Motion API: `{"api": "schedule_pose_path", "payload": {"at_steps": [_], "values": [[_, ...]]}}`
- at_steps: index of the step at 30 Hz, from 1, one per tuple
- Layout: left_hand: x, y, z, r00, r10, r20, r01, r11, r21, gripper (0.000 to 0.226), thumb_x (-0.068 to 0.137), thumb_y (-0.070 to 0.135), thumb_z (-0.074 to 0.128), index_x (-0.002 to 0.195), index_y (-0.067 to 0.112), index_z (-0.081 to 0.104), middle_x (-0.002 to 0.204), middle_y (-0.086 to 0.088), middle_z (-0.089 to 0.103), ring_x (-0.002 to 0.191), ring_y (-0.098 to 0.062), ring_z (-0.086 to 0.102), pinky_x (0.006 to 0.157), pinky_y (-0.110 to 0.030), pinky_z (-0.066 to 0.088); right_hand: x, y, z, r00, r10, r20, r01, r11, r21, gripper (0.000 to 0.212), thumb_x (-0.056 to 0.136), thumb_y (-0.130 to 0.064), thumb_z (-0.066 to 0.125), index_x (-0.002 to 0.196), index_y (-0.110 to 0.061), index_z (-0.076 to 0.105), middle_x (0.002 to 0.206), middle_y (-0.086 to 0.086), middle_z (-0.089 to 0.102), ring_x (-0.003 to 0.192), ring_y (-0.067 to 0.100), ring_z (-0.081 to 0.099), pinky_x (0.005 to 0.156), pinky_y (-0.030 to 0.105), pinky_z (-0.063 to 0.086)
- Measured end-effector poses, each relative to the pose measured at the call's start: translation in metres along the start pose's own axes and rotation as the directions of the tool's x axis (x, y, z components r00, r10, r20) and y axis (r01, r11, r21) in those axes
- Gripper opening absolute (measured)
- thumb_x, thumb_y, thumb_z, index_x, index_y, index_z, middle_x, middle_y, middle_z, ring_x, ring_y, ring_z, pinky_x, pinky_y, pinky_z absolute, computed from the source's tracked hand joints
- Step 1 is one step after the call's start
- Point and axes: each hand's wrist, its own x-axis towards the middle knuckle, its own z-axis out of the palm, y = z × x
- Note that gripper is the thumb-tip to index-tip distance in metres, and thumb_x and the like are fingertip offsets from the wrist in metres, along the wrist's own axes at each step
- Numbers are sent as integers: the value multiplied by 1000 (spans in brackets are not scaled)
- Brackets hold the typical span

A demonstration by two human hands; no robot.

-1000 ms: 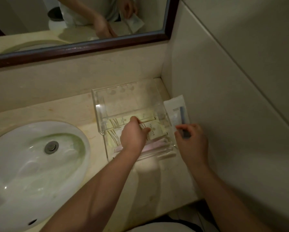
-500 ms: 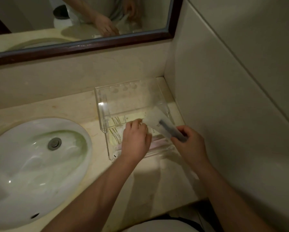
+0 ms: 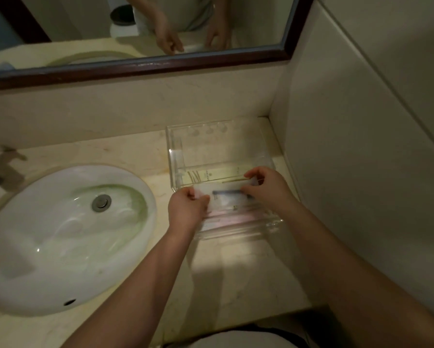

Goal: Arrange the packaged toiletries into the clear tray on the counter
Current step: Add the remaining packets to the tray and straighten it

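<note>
Laying a packet into the tray
Left hand (image 3: 185, 207) and right hand (image 3: 266, 188) pinch the flat white blue-striped packet (image 3: 227, 198) over the clear acrylic tray (image 3: 175, 156); next it probably needs lowering flat, then letting go.

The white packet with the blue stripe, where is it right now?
In the head view, the white packet lies crosswise over the near part of the clear tray, right of the sink, pinched at its ends by the left hand and right hand.

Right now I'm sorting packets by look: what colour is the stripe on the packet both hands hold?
Dark blue, on a whitish packet; head view.
</note>
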Motion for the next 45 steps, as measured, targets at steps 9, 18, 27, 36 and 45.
{"api": "schedule_pose_path", "payload": {"at_steps": [9, 18, 27, 36, 45], "values": [[-2, 7, 16, 961, 156, -230, -100, 966, 238, 26, 75, 14, 70, 95, 11, 54, 77, -1, 58, 69, -22, 56, 65, -28, 44, -9, 8, 27, 923, -271, -274, 133, 891, -434, 25, 76, -30, 72, 98, -20, 62, 106, 4, 53, 98, 22, 50, 76, 29, 40], [-2, 3, 21, 924, 254, -285, -115, 897, 426, 25, 80, 26, 69, 89, 19, 47, 79, 1, 63, 72, -28, 61, 62, -34, 45, -17, 19, 35, 962, -218, -164, 155, 932, -329, 5, 83, -19, 69, 81, -20, 64, 89, -7, 50, 77, 14, 55, 66, 21, 36], [-15, -9, -3, 873, 348, -342, -210, 901, 381, 39, 83, 32, 67, 109, 10, 49, 110, -10, 53, 91, -27, 56, 68, -33, 44, -29, 35, 17, 891, -253, -376, 133, 939, -318, 19, 81, -26, 68, 99, -19, 65, 104, 5, 60, 96, 24, 55, 82, 33, 43], [-38, -50, -20, 1000, -9, 9, 8, 993, 121, 64, 81, 52, 65, 128, 11, 50, 118, -7, 60, 94, -20, 61, 82, -35, 52, -51, 75, 22, 931, 221, -290, -247, 967, -57, 59, 89, -49, 56, 137, -16, 46, 130, 15, 50, 113, 35, 55, 95, 41, 47], [-28, -41, -20, 998, 57, 24, -58, 998, 35, 71, 65, 39, 81, 128, 20, 54, 113, -1, 64, 89, -10, 66, 71, -22, 52, -31, 57, 23, 934, 208, -290, -196, 978, 68, 59, 83, -51, 61, 128, -12, 56, 122, 12, 59, 104, 25, 60, 85, 29, 46]]}}
